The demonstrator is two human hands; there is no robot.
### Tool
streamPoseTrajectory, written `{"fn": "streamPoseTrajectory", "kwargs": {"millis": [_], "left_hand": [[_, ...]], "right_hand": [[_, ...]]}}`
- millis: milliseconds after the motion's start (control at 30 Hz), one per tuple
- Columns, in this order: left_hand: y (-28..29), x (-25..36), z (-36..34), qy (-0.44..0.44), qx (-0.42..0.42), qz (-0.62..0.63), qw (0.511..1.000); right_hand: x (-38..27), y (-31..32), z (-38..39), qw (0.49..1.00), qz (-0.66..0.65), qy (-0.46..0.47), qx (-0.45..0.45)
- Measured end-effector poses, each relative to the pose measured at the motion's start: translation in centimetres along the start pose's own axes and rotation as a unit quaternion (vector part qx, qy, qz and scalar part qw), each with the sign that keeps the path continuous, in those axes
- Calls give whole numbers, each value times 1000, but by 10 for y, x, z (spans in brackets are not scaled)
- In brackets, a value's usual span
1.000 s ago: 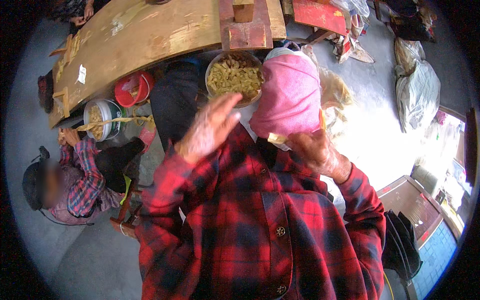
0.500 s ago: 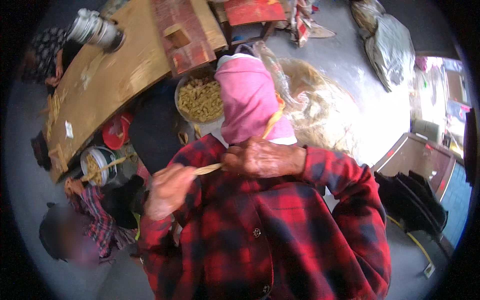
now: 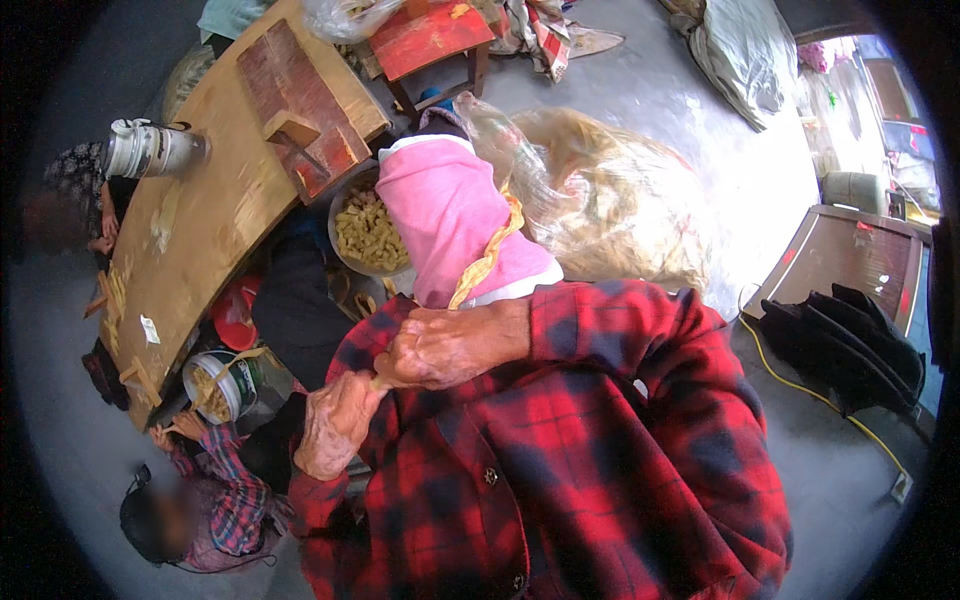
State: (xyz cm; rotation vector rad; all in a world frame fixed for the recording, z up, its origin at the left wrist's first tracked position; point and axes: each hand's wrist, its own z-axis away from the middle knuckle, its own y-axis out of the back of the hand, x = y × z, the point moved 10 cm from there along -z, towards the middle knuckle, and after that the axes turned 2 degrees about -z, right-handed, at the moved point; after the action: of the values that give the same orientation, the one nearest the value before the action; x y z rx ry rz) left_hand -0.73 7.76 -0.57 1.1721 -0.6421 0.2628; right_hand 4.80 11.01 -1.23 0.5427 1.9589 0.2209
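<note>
My left hand (image 3: 335, 425) and my right hand (image 3: 458, 345) meet in front of my chest, both closed on a pale yellow, twisted, limp strip (image 3: 485, 262). Only a tiny bit of the strip shows between the fingers. Its long end runs up from my right hand and drapes along the pink cloth (image 3: 435, 215) covering my leg. Whether the strip is looped or tied inside my fingers is hidden. Just beyond the pink cloth, a round basin (image 3: 334, 222) holds many short, yellow, knotted-looking pieces (image 3: 368, 232).
A wooden table (image 3: 205, 230) spans the left, bearing a metal jug (image 3: 155, 148) and a reddish board (image 3: 300, 110). Another person (image 3: 225, 500) works beside a white bucket (image 3: 232, 392). A crumpled plastic sheet (image 3: 600, 200), red stool (image 3: 430, 45), black cloth (image 3: 845, 345) and yellow cable (image 3: 800, 385) lie around.
My hands have come together; the stretch of strip visible between them has nearly vanished. My right hand has moved left. The whole view has shifted, with the surroundings turned slightly.
</note>
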Motion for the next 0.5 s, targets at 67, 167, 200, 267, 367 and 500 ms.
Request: {"fn": "streamPoseTrajectory", "kwargs": {"millis": [67,167,200,267,367,500], "left_hand": [[-4,-6,-1,0,-18,34,999],[7,-10,19,50,-43,69,995],[12,-15,22,53,-54,82,994],[22,-49,48,211,-64,116,968],[56,-73,77,170,175,334,911],[75,-65,67,21,321,689,649]], "right_hand": [[6,0,11,1000,-8,-21,1],[5,-1,10,999,8,-46,-4],[5,5,11,999,20,-48,4],[0,12,4,999,3,-46,20],[-7,27,-20,995,-39,-38,78],[-26,46,-41,980,-23,31,196]]}}
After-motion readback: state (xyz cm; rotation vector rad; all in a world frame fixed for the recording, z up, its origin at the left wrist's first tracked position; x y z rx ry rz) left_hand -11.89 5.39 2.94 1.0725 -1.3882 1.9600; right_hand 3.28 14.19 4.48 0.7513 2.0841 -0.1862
